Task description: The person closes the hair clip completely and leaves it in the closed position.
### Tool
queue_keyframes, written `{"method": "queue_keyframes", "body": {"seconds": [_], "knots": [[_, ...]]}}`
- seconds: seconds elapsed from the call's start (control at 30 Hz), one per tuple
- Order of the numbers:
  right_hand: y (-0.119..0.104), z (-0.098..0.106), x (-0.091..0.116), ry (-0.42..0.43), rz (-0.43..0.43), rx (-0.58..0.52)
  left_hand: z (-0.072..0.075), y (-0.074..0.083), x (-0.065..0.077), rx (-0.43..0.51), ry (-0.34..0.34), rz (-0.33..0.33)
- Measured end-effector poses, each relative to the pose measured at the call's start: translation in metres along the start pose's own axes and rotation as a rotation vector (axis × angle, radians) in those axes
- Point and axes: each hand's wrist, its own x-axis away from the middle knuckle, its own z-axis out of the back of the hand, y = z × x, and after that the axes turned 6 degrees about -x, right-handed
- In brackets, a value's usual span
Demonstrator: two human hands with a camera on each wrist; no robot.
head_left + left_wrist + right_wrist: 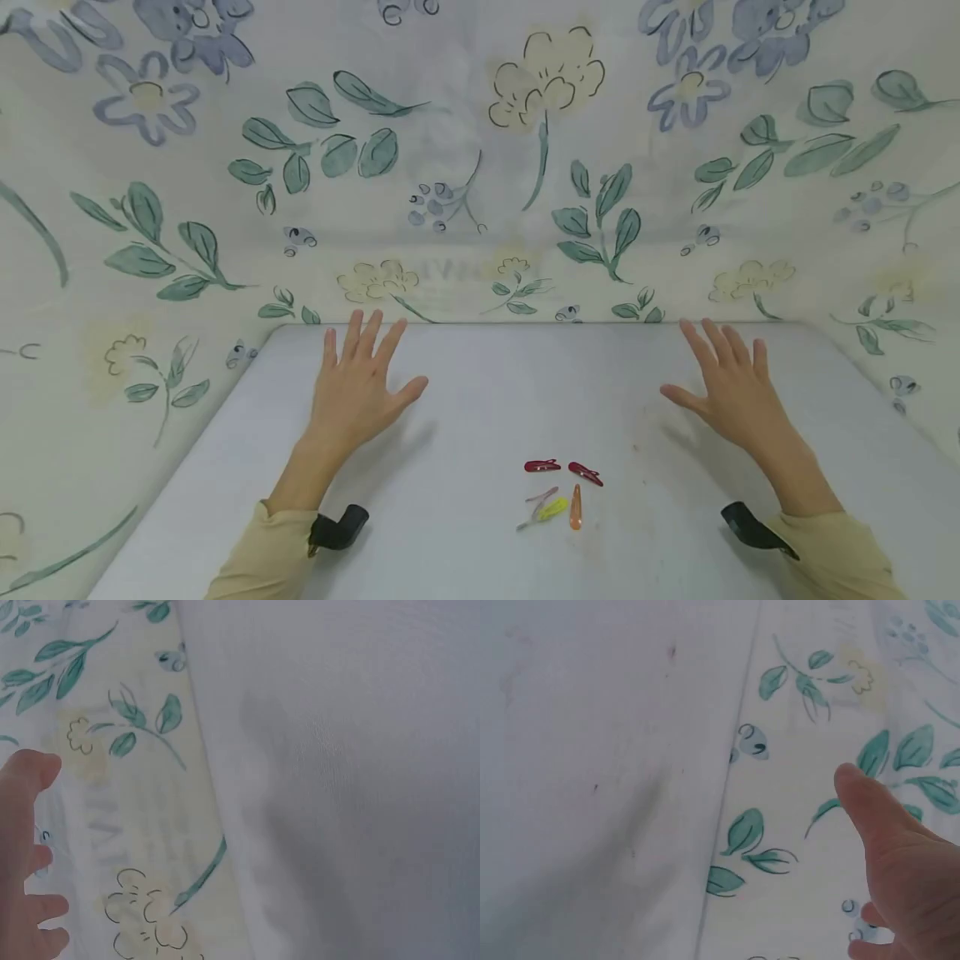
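My left hand (356,392) hovers over the left part of the white table with its fingers spread and nothing in it. On the other side my right hand (738,400) is held the same way, fingers apart, holding nothing. Between and nearer than the hands lies a small group of hair clips. Two are dark red, a left red clip (542,466) and a right red clip (586,473). Below them an orange hair clip (576,507) points away from me. Beside it a yellow hair clip (553,509) lies against a pale pinkish clip (542,495) and a greyish clip (527,524).
The white tabletop (480,400) ends at a straight far edge. Behind and along its sides hangs a cloth (450,275) printed with flowers and leaves. Black wrist cameras, a left one (339,527) and a right one (756,528), sit at the sleeve cuffs.
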Motion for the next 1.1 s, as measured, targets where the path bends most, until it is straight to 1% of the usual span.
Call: {"method": "queue_keyframes", "body": {"seconds": [0.07, 0.17, 0.33, 0.4, 0.43, 0.5, 0.63, 0.73, 0.83, 0.93, 1.1], "knots": [[-0.004, 0.006, -0.004, -0.005, -0.004, -0.041, 0.001, 0.003, -0.003, 0.035, 0.017, -0.022], [-0.011, 0.014, -0.01, -0.01, -0.002, -0.09, 0.002, 0.008, -0.007, 0.112, 0.04, -0.044], [-0.021, 0.018, -0.016, -0.071, -0.012, -0.148, 0.003, 0.013, -0.009, 0.188, 0.097, -0.063], [-0.024, 0.018, -0.017, -0.094, -0.022, -0.177, 0.004, 0.015, -0.009, 0.209, 0.108, -0.061], [-0.025, 0.018, -0.016, -0.104, -0.028, -0.193, 0.004, 0.016, -0.009, 0.225, 0.101, -0.055], [-0.027, 0.017, -0.015, -0.115, -0.041, -0.229, 0.005, 0.018, -0.008, 0.259, 0.066, -0.036], [-0.033, 0.015, -0.013, -0.138, -0.074, -0.294, 0.007, 0.025, -0.007, 0.326, -0.03, 0.006], [-0.036, 0.014, -0.012, -0.163, -0.099, -0.333, 0.007, 0.029, -0.006, 0.367, -0.073, 0.015], [-0.037, 0.013, -0.011, -0.178, -0.108, -0.355, 0.005, 0.034, -0.005, 0.404, -0.094, 0.012], [-0.038, 0.011, -0.01, -0.184, -0.098, -0.364, 0.004, 0.037, -0.004, 0.438, -0.109, 0.008], [-0.044, 0.006, -0.009, -0.193, -0.075, -0.379, 0.001, 0.039, -0.001, 0.456, -0.117, -0.001]]}}
